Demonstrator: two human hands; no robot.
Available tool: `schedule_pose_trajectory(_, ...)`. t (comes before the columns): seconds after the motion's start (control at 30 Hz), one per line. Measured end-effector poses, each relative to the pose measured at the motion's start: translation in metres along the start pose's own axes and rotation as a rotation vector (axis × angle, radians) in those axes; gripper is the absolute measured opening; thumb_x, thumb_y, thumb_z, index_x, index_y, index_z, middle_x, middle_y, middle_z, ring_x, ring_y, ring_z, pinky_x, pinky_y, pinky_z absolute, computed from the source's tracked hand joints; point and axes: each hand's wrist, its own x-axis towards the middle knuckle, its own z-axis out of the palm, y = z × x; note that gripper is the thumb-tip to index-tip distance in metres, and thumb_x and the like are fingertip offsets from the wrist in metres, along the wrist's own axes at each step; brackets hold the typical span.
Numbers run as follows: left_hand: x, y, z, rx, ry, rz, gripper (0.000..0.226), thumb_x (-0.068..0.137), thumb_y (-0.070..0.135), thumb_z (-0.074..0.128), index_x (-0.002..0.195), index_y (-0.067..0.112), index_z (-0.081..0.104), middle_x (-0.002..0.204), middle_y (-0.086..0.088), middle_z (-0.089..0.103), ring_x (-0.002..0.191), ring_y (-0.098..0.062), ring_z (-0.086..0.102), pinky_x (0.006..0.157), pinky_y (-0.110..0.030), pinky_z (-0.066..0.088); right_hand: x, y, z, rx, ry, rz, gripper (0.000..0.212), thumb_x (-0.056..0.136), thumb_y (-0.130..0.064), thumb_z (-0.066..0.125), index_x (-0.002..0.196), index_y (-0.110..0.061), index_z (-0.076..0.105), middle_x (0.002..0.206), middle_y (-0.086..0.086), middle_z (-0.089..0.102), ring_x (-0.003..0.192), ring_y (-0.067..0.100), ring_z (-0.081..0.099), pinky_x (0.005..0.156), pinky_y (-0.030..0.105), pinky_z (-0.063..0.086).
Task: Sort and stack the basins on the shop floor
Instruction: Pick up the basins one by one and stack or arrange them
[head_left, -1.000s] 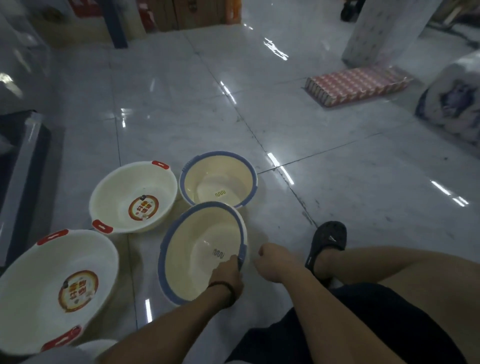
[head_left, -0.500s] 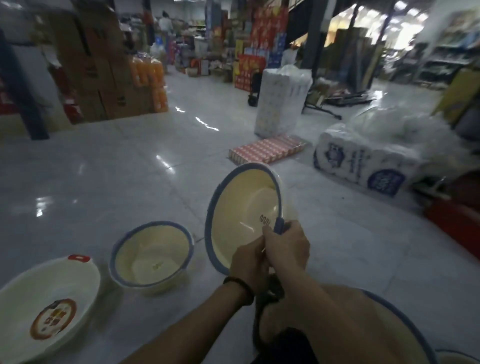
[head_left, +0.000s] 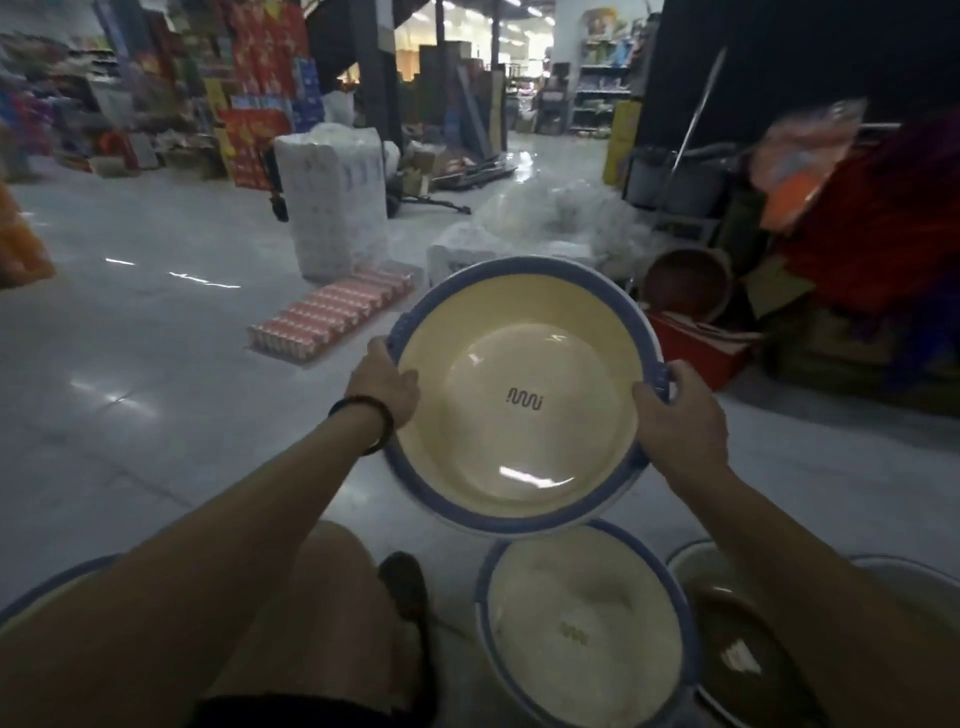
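I hold a cream basin with a blue rim (head_left: 519, 405) in the air in front of me, its inside facing me. My left hand (head_left: 382, 387) grips its left rim and my right hand (head_left: 678, 415) grips its right rim. Below it on the floor sits a second cream basin with a blue rim (head_left: 582, 629). A darker, pale-rimmed basin (head_left: 737, 644) lies to its right, partly hidden by my right arm. A blue rim edge of another basin (head_left: 47, 587) shows at the lower left behind my left arm.
A flat pack of red cartons (head_left: 332, 312) lies on the glossy floor ahead. A tall wrapped white bale (head_left: 337, 197) stands behind it. Plastic-wrapped goods (head_left: 545, 223), a red crate (head_left: 696, 348) and stacked boxes crowd the right. My knee and black sandal (head_left: 405, 587) are below.
I lifted the blue-rimmed basin off the floor and turned right with it. My hands moved from one spot on the rim to opposite sides. The white red-handled basins left the view.
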Motion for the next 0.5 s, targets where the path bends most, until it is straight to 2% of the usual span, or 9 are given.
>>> schedule_pose_trajectory(0.1, 0.004, 0.0, 0.051, -0.016, -0.106, -0.04, 0.051, 0.097, 0.02, 0.056, 0.145, 0.02, 0.039, 0.132, -0.013, 0.06, 0.113, -0.033, 0.059, 0.094, -0.042, 0.051, 0.004, 0.061, -0.019, -0.014, -0.007, 0.067, 0.013, 0.093, -0.03, 0.057, 0.087, -0.019, 0.055, 0.079, 0.002, 0.06, 0.071, 0.018, 0.057, 0.059, 0.034, 0.043)
schedule_pose_trajectory(0.17, 0.003, -0.006, 0.083, 0.035, -0.142, -0.035, 0.055, 0.095, 0.023, 0.06, 0.147, 0.017, 0.042, 0.134, -0.012, 0.06, 0.117, -0.032, 0.06, 0.094, -0.039, 0.05, 0.003, 0.097, -0.029, -0.026, -0.025, 0.134, 0.014, 0.096, -0.035, 0.057, 0.089, -0.023, 0.057, 0.083, -0.001, 0.062, 0.074, 0.016, 0.059, 0.063, 0.036, 0.046)
schedule_pose_trajectory(0.23, -0.003, -0.017, 0.117, 0.115, -0.186, 0.004, 0.043, 0.095, 0.026, 0.061, 0.137, 0.015, 0.055, 0.126, -0.011, 0.067, 0.109, -0.031, 0.063, 0.087, -0.034, 0.051, -0.002, 0.132, -0.035, -0.06, -0.051, 0.213, 0.012, 0.098, -0.039, 0.059, 0.096, -0.027, 0.06, 0.086, -0.006, 0.063, 0.076, 0.012, 0.058, 0.068, 0.035, 0.045)
schedule_pose_trajectory(0.3, -0.013, -0.032, 0.15, 0.172, -0.237, -0.001, 0.036, 0.094, 0.023, 0.061, 0.129, 0.016, 0.061, 0.117, -0.01, 0.07, 0.101, -0.029, 0.065, 0.084, -0.033, 0.053, -0.01, 0.166, -0.037, -0.097, -0.08, 0.317, 0.013, 0.095, -0.035, 0.066, 0.099, -0.023, 0.061, 0.087, -0.002, 0.065, 0.075, 0.015, 0.059, 0.069, 0.033, 0.044)
schedule_pose_trajectory(0.37, -0.027, -0.052, 0.18, 0.215, -0.269, -0.042, 0.031, 0.094, 0.017, 0.06, 0.125, 0.016, 0.063, 0.113, -0.009, 0.071, 0.089, -0.024, 0.062, 0.077, -0.031, 0.051, -0.026, 0.198, -0.033, -0.069, -0.104, 0.454, 0.011, 0.091, -0.024, 0.07, 0.096, -0.017, 0.064, 0.084, 0.003, 0.068, 0.073, 0.019, 0.063, 0.063, 0.031, 0.045)
schedule_pose_trajectory(0.43, -0.042, -0.073, 0.206, 0.268, -0.294, -0.087, 0.023, 0.093, 0.014, 0.059, 0.115, 0.015, 0.065, 0.106, -0.007, 0.071, 0.08, -0.021, 0.057, 0.07, -0.029, 0.047, -0.045, 0.222, -0.026, -0.13, -0.109, 0.525, 0.007, 0.091, -0.017, 0.068, 0.085, -0.015, 0.065, 0.073, 0.002, 0.065, 0.067, 0.02, 0.061, 0.056, 0.028, 0.041)
schedule_pose_trajectory(0.5, -0.055, -0.091, 0.229, 0.326, -0.32, -0.124, 0.016, 0.093, 0.013, 0.057, 0.108, 0.017, 0.065, 0.099, -0.005, 0.069, 0.077, -0.02, 0.056, 0.068, -0.028, 0.046, -0.06, 0.241, -0.02, -0.182, -0.107, 0.578, 0.009, 0.093, -0.018, 0.067, 0.086, -0.014, 0.067, 0.075, 0.003, 0.066, 0.07, 0.02, 0.063, 0.061, 0.031, 0.049)
